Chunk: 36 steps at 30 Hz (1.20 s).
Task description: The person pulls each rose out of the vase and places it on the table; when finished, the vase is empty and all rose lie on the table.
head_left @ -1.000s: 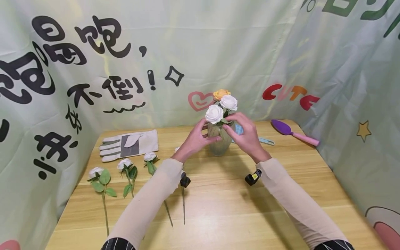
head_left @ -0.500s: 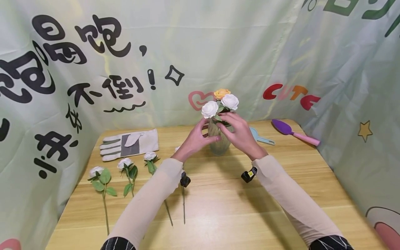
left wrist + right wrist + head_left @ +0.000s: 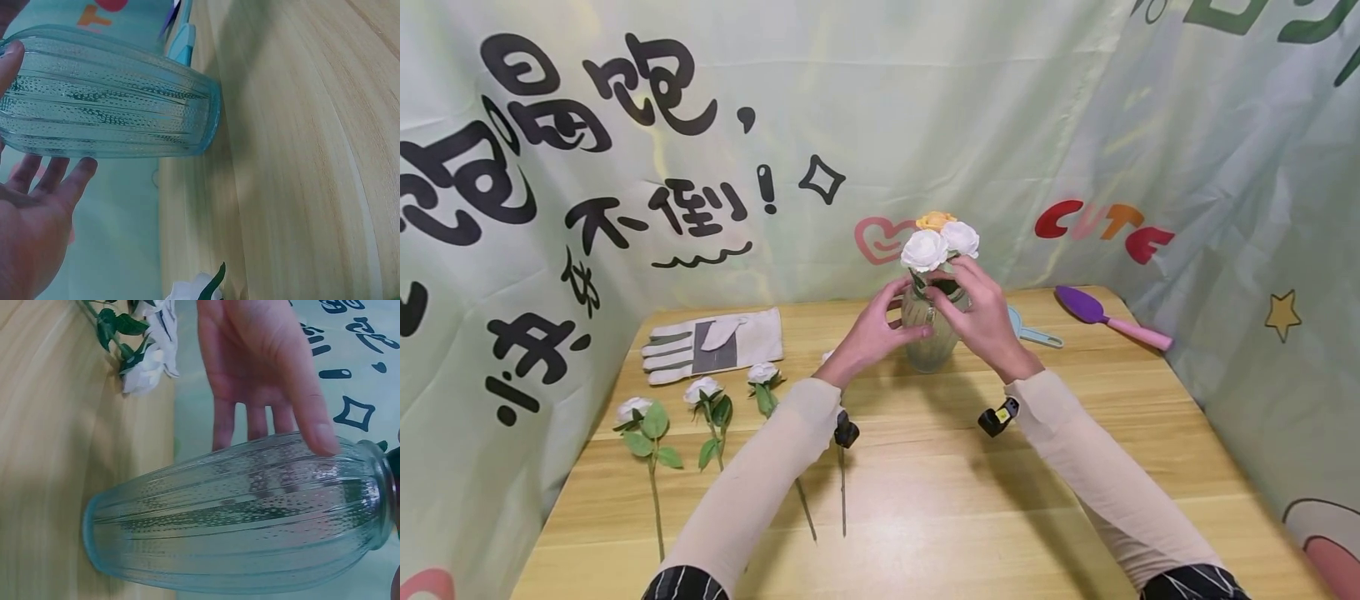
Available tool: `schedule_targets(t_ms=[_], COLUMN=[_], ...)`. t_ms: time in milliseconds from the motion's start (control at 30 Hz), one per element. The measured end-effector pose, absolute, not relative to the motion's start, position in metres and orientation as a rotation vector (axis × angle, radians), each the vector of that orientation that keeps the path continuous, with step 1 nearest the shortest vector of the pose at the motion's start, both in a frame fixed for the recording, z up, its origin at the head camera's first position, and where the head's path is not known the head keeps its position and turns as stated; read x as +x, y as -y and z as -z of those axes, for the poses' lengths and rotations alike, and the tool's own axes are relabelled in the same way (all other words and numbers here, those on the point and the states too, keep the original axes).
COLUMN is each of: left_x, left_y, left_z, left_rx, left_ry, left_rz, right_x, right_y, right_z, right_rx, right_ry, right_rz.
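Observation:
In the head view, a ribbed glass vase (image 3: 929, 346) stands upright on the table, holding an orange rose (image 3: 936, 220) and a white rose (image 3: 962, 239). Another white rose (image 3: 924, 250) leans in front of them at the mouth. My left hand (image 3: 877, 327) grips the vase's upper part, thumb in front and fingers round the far side. The right wrist view shows that thumb on the glass (image 3: 237, 531). My right hand (image 3: 988, 317) pinches the front white rose's stem just above the rim; the exact contact is partly hidden by the fingers.
Several white roses (image 3: 703, 390) with leafy stems lie at the left. Behind them is a grey and white glove (image 3: 722, 343). A light-blue tool (image 3: 1037, 337) lies partly behind the vase, and a purple trowel with a pink handle (image 3: 1082, 305) at the back right.
The front white rose shifted left, then came back right and higher, with my right hand moving beside it. My left hand has stayed round the vase.

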<state>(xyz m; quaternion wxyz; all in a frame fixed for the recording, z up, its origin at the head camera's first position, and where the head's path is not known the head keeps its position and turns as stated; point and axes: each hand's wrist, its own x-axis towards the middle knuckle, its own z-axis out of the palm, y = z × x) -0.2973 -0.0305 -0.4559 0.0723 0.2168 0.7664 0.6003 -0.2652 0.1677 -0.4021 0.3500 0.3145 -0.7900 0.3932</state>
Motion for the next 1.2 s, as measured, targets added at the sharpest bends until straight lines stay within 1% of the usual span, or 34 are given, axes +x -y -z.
schedule_targets(t_ms=[200, 533, 667, 900, 1033, 1200], left_x=[-0.297, -0.296, -0.295, -0.295, -0.296, -0.295], left_y=[0.031, 0.031, 0.032, 0.032, 0.032, 0.033], left_z=[0.456, 0.456, 0.455, 0.457, 0.458, 0.457], left_rx=[0.650, 0.636, 0.639, 0.640, 0.641, 0.638], left_ry=[-2.307, -2.316, -2.320, -2.330, -2.329, -2.317], left_rz=[-1.802, -1.784, -1.783, -1.775, -1.775, -1.781], right_x=[-0.259, -0.250, -0.247, -0.247, -0.244, -0.231], right_y=[-0.170, -0.177, -0.182, -0.192, -0.200, -0.214], right_z=[0.385, 0.341, 0.325, 0.309, 0.296, 0.276], right_rx=[0.786, 0.755, 0.730, 0.712, 0.659, 0.566], right_ry=[1.984, 1.770, 1.734, 1.644, 1.566, 1.448], right_rz=[-1.087, -1.376, -1.405, -1.418, -1.480, -1.596])
